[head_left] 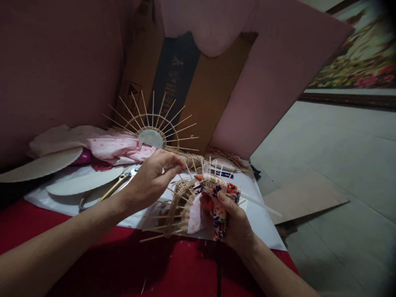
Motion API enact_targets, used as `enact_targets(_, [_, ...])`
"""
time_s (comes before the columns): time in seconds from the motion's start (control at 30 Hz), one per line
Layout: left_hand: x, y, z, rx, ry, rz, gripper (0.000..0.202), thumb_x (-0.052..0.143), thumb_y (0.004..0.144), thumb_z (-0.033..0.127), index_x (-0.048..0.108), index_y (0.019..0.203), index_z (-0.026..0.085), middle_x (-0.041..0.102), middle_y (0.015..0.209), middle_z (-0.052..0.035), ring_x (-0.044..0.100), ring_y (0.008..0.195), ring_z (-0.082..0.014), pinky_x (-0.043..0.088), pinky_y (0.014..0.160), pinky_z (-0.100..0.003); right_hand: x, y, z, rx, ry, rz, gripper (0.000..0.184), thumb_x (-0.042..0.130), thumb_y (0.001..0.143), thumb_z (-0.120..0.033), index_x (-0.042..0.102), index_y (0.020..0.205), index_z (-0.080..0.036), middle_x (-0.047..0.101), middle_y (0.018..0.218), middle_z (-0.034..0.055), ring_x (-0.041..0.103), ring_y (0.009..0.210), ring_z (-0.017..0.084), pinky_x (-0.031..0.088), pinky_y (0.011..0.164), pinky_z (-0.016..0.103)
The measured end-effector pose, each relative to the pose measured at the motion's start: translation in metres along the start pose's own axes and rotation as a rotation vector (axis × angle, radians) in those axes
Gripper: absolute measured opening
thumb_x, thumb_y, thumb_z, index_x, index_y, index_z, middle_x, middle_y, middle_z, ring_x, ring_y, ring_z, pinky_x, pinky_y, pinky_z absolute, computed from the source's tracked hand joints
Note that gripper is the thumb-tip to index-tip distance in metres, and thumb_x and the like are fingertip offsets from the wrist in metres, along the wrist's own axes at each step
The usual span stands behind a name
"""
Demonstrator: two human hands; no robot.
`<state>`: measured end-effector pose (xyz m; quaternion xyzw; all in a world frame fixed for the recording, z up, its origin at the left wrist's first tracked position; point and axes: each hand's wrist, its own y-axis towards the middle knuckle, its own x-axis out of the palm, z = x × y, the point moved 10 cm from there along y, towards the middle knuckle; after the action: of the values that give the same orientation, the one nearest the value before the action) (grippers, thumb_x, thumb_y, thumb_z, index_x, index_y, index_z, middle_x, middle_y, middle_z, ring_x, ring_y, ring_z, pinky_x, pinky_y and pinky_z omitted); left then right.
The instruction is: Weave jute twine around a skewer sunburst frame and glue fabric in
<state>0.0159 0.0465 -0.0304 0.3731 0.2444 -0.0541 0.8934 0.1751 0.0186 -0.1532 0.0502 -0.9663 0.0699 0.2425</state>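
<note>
My right hand (236,220) is wrapped round a flower-patterned glue gun (219,192). A whitish glue stick (262,205) juts from its back, and its orange tip points left. Just behind and left of the gun lies a half-round woven piece (179,210) with thin sticks fanning out and pink dotted cloth (195,214) inside its twine band. Above its upper edge, my left hand (159,175) pinches thumb and finger together beside the stick ends. Whatever is between those fingertips is too fine to make out. The gun hides part of the woven piece.
A second stick fan (151,119) with a round centre leans against the cardboard (210,82) behind. Scissors (120,181), pale card ovals (83,181) and dotted pink cloth (120,148) lie at the left. White sheeting (262,227) covers part of the red cloth (139,264).
</note>
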Motion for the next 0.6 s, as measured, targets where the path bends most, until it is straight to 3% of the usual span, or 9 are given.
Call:
enact_targets(0.27, [0.002,0.003,-0.045,-0.314,-0.3,0.038,0.015,0.047,0.068,0.016,0.063,0.069,0.016,0.064,0.066,-0.0027,0.059,0.068,-0.0175,0.046,0.069,-0.035,-0.002,0.002,-0.004,-0.039,0.033,0.042,0.03,0.077,0.062,-0.042,0.073,0.078,-0.018,0.068,0.067,0.0016,0.055,0.053,0.012,0.043,0.046,0.021])
enact_targets(0.43, [0.0,0.007,-0.06,-0.367,-0.409,0.046,0.02,0.042,0.072,0.022,0.052,0.055,0.019,0.06,0.059,-0.0037,0.054,0.059,-0.0171,0.045,0.059,-0.034,-0.002,0.002,-0.003,-0.044,0.018,0.018,0.028,0.075,0.066,-0.043,0.072,0.078,-0.018,0.065,0.062,-0.0002,0.053,0.05,0.01,0.041,0.043,0.02])
enact_targets(0.6, [-0.002,0.013,-0.074,-0.36,-0.267,-0.035,0.032,0.041,0.077,0.026,0.038,0.046,0.022,0.046,0.045,0.0003,0.041,0.045,-0.0119,0.034,0.046,-0.028,-0.001,0.001,-0.007,-0.086,0.011,0.025,0.027,0.076,0.065,-0.04,0.073,0.081,-0.018,0.069,0.071,0.0016,0.06,0.062,0.013,0.048,0.054,0.021])
